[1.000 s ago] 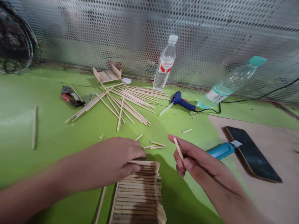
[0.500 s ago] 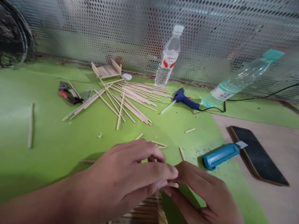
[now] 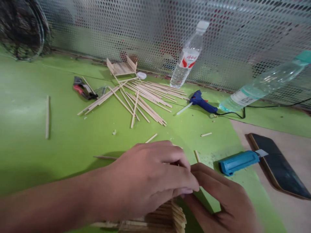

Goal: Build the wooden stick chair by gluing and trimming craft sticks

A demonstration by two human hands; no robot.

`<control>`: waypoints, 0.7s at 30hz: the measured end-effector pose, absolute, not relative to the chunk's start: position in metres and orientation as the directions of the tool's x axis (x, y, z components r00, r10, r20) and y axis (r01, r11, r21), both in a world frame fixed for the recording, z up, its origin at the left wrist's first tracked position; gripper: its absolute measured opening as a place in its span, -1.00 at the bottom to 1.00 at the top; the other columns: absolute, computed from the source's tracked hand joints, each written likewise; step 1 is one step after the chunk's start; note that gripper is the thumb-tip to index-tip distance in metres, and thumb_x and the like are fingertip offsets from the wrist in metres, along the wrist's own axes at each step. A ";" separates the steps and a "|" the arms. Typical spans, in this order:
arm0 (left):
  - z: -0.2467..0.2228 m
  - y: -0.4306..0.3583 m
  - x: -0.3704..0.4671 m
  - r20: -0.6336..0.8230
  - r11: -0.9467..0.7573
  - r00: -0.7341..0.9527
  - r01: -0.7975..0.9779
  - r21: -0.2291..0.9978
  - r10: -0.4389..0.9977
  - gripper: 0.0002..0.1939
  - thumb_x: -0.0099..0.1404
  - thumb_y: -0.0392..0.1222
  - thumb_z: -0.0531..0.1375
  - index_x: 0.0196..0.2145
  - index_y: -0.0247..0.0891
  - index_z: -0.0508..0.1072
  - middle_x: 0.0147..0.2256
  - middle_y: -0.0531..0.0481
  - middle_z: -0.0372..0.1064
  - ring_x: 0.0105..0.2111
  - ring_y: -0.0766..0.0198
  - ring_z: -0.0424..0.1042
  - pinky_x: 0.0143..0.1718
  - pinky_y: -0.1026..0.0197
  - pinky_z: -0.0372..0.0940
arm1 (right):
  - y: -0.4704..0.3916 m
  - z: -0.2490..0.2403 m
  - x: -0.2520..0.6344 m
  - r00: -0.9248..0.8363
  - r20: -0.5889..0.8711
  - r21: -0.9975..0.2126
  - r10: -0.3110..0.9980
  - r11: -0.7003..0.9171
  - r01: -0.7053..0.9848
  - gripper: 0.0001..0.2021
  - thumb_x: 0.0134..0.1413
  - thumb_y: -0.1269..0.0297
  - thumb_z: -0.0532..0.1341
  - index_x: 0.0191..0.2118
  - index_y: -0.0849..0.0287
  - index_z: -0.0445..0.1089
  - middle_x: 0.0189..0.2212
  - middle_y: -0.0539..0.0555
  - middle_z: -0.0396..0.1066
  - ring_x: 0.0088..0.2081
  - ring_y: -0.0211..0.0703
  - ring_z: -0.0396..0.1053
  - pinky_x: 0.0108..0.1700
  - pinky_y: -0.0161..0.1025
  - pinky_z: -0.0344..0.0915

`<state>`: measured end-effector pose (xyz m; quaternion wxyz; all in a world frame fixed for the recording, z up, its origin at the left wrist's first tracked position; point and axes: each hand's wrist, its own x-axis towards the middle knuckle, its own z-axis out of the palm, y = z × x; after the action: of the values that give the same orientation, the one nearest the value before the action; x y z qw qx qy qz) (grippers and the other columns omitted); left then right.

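Note:
My left hand point(image 3: 155, 179) reaches in from the left over a small structure of glued wooden sticks point(image 3: 161, 218), its fingers bent and pressed together. From the right, my right hand point(image 3: 223, 197) meets it, thumb and forefinger closed at the structure's upper right corner. Between the fingertips is a short wooden stick, now hidden by the fingers. Another stick point(image 3: 104, 157) pokes out to the left from under my left hand. The structure's right side shows a row of stacked stick ends; its upper part is covered by my left hand.
Behind lie a heap of sticks point(image 3: 148, 100), a stick-built model point(image 3: 122, 68), a cutter tool point(image 3: 84, 89) and a blue glue gun point(image 3: 202, 102). Two bottles, clear point(image 3: 187, 58) and green-capped point(image 3: 261, 84), stand by the mesh. Rightward: a blue utility knife point(image 3: 239, 162), blade out, touching a phone point(image 3: 279, 163).
The view has shifted, so the table things sit farther right. My left fingers now cover the stick end that showed between my hands; more of the structure's right side is visible.

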<state>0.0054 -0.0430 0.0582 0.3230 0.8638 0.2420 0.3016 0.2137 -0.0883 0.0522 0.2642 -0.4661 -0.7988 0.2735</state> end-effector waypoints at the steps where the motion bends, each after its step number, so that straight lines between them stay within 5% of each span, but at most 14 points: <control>1: 0.057 -0.042 0.005 0.361 -0.667 0.698 0.223 0.711 0.618 -0.81 0.42 -0.24 0.13 -0.17 -0.21 0.56 -0.17 0.08 0.48 -0.23 0.42 0.35 -0.21 0.31 0.23 | -0.089 0.053 0.213 -0.408 0.163 -0.667 0.898 0.405 0.626 -0.87 0.16 0.41 0.22 -0.20 0.04 0.43 -0.35 -0.05 0.46 -0.38 -0.33 0.44 -0.38 -0.43 0.37; 6: 0.054 -0.039 0.001 0.312 -0.620 0.698 0.239 0.747 0.645 -0.80 0.42 -0.19 0.13 -0.18 -0.18 0.57 -0.17 0.06 0.47 -0.23 0.40 0.38 -0.23 0.28 0.25 | -0.092 0.052 0.212 -0.333 0.207 -0.552 0.920 0.391 0.736 -0.98 0.19 0.27 0.24 -0.26 0.00 0.42 -0.50 -0.12 0.43 -0.58 -0.33 0.32 -0.58 -0.39 0.22; 11: 0.058 -0.035 -0.001 0.233 -0.615 0.749 0.281 0.737 0.620 -0.80 0.42 -0.23 0.12 -0.17 -0.13 0.57 -0.17 0.09 0.46 -0.24 0.40 0.39 -0.22 0.28 0.28 | -0.092 0.047 0.213 -0.290 0.242 -0.417 0.926 0.369 0.831 -0.87 0.21 0.15 0.22 -0.37 -0.01 0.42 -0.74 -0.16 0.14 -0.76 -0.28 -0.01 -0.74 -0.28 -0.07; 17: 0.059 -0.032 -0.002 0.235 -0.664 0.774 0.296 0.687 0.588 -0.79 0.42 -0.25 0.11 -0.22 -0.16 0.57 -0.19 0.09 0.46 -0.28 0.38 0.37 -0.25 0.26 0.27 | -0.092 0.043 0.214 -0.288 0.223 -0.400 0.931 0.357 0.844 -0.87 0.21 0.18 0.21 -0.36 0.00 0.42 -0.70 -0.15 0.24 -0.76 -0.28 0.02 -0.71 -0.28 -0.04; 21: 0.057 -0.030 -0.002 0.236 -0.656 0.766 0.299 0.693 0.598 -0.81 0.41 -0.25 0.13 -0.22 -0.14 0.57 -0.18 0.09 0.48 -0.26 0.36 0.39 -0.24 0.25 0.25 | -0.091 0.043 0.211 -0.301 0.238 -0.437 0.923 0.379 0.816 -0.91 0.20 0.25 0.22 -0.34 0.01 0.42 -0.55 -0.11 0.43 -0.65 -0.27 0.27 -0.61 -0.30 0.12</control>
<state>-0.0024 -0.0304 0.0575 0.3273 0.8809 0.2545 0.2285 0.2112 -0.0908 0.0433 0.2294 -0.5447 -0.7980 0.1174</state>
